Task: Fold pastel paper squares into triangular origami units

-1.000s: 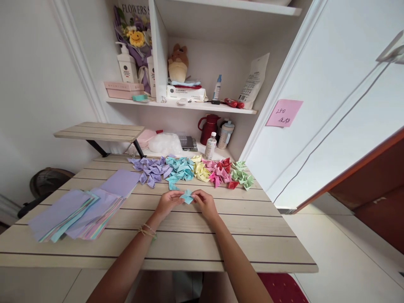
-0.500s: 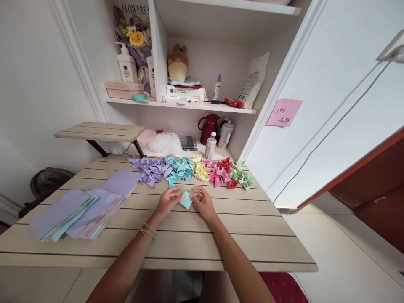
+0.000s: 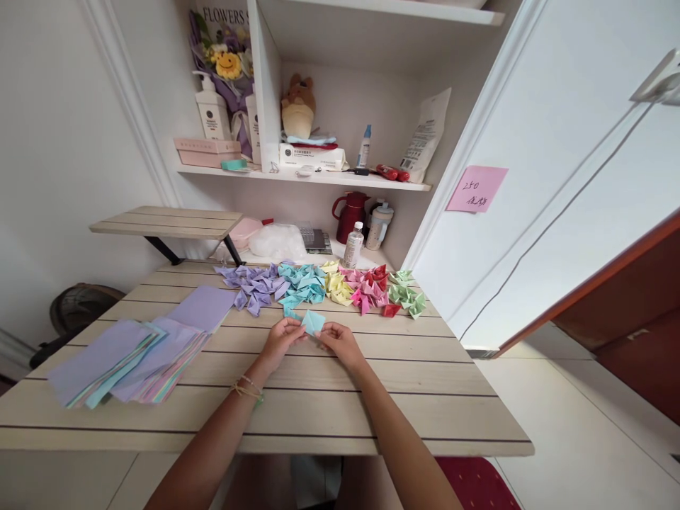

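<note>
Between my two hands is a small folded piece of light blue paper (image 3: 313, 321), held just above the table. My left hand (image 3: 281, 340) pinches its left lower edge between thumb and fingers. On the other side, my right hand (image 3: 338, 341) grips the lower right edge the same way. Right behind it lie folded paper pieces in colour groups: purple (image 3: 256, 287), blue (image 3: 304, 283), yellow (image 3: 338, 286), pink and red (image 3: 366, 287), and light green (image 3: 408, 293).
Fanned stacks of coloured paper sheets (image 3: 159, 354) lie on the slatted table (image 3: 425, 407) at left. A small raised stand (image 3: 167, 221) is at the back left. Behind the folded pieces stand a clear bottle (image 3: 353, 244) and a red jug (image 3: 349, 216).
The light blue folded paper has moved slightly away from me and been turned, now with its point upward. My fingers have shifted to its lower edges.
</note>
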`<state>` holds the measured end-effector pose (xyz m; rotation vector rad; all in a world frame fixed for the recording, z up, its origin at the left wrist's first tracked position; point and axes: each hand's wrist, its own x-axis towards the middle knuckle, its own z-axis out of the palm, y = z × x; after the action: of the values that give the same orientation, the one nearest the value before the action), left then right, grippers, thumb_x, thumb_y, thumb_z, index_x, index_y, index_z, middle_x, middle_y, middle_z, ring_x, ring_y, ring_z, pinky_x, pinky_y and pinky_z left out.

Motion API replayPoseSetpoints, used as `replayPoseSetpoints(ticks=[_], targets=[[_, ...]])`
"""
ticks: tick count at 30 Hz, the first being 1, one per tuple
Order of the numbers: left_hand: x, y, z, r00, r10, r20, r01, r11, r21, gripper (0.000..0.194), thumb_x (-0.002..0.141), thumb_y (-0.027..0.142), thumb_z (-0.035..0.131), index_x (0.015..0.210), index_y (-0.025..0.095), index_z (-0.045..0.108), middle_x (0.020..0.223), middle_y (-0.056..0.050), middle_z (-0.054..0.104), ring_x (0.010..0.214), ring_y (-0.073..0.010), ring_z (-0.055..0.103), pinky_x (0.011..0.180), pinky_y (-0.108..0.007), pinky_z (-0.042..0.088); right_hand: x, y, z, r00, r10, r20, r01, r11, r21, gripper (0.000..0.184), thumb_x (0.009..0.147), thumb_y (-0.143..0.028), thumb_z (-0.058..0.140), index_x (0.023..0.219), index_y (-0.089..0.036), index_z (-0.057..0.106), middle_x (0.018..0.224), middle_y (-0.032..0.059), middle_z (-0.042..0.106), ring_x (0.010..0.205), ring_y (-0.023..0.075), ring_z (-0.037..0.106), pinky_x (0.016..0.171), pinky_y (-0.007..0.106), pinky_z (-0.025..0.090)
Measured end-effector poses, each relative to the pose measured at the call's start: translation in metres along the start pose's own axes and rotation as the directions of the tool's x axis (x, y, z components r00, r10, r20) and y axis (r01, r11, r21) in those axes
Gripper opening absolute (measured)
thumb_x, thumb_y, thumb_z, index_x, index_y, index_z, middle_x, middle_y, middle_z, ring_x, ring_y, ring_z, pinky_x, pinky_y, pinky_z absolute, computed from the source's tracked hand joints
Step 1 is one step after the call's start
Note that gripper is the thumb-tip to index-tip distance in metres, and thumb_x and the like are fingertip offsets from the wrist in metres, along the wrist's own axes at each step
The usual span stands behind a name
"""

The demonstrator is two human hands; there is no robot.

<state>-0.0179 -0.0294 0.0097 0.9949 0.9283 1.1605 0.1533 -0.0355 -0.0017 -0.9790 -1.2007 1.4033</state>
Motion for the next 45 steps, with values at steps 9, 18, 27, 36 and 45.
replayPoseSetpoints(ticks=[9,18,27,36,45], targets=[[0.002,-0.01,0.002,0.986,-0.072,0.152,0.037,0.975,0.219,0.035,0.063,0.039,0.071,0.08,0.014,0.054,0.052,0.001,0.063,0.04,-0.0114,0.058,0.043,-0.021,0.044,-0.001,-0.001,-0.001,0.997,0.011,-0.071,-0.004,0.994,0.105,0.034,0.064,-0.047,0.07,0.076,-0.015,0.065,0.049,-0.0017,0.061,0.038,0.0098,0.051,0.042,0.021,0.042],[0.003,-0.005,0.0,0.997,0.065,0.044,-0.071,0.987,0.144,0.041,0.06,0.04,0.073,0.087,0.013,0.058,0.07,-0.007,0.07,0.06,-0.0176,0.066,0.058,-0.027,0.051,-0.001,-0.003,-0.004,0.992,-0.095,-0.084,0.098,0.995,0.035,0.035,0.061,-0.047,0.072,0.075,-0.015,0.067,0.068,0.0063,0.069,0.066,0.0204,0.065,0.067,0.035,0.053],[0.005,-0.009,0.0,0.997,0.075,0.027,-0.079,0.976,0.201,0.033,0.06,0.044,0.071,0.071,0.014,0.061,0.062,-0.005,0.068,0.062,-0.0182,0.065,0.063,-0.028,0.052,0.001,0.001,-0.003,0.989,-0.106,-0.106,0.107,0.994,-0.004,0.032,0.062,-0.045,0.071,0.074,-0.016,0.066,0.066,0.0037,0.065,0.061,0.0164,0.061,0.062,0.03,0.052],[0.001,-0.006,0.001,0.992,0.021,0.125,-0.056,0.957,0.283,0.037,0.063,0.038,0.071,0.088,0.013,0.062,0.062,-0.003,0.066,0.052,-0.0135,0.06,0.052,-0.023,0.047,-0.001,0.0,-0.004,0.997,-0.074,0.009,0.074,0.997,-0.011,0.028,0.059,-0.038,0.073,0.073,-0.015,0.066,0.06,0.0017,0.063,0.053,0.0132,0.056,0.053,0.025,0.047],[0.002,-0.003,-0.002,0.995,-0.078,0.063,0.066,0.982,0.176,0.035,0.061,0.043,0.071,0.077,0.014,0.06,0.066,-0.006,0.069,0.057,-0.0163,0.064,0.055,-0.026,0.051,-0.004,-0.009,0.002,0.986,-0.151,0.069,0.145,0.985,0.089,0.035,0.061,-0.03,0.072,0.093,-0.019,0.065,0.083,0.0036,0.066,0.068,0.0148,0.061,0.067,0.029,0.05]])
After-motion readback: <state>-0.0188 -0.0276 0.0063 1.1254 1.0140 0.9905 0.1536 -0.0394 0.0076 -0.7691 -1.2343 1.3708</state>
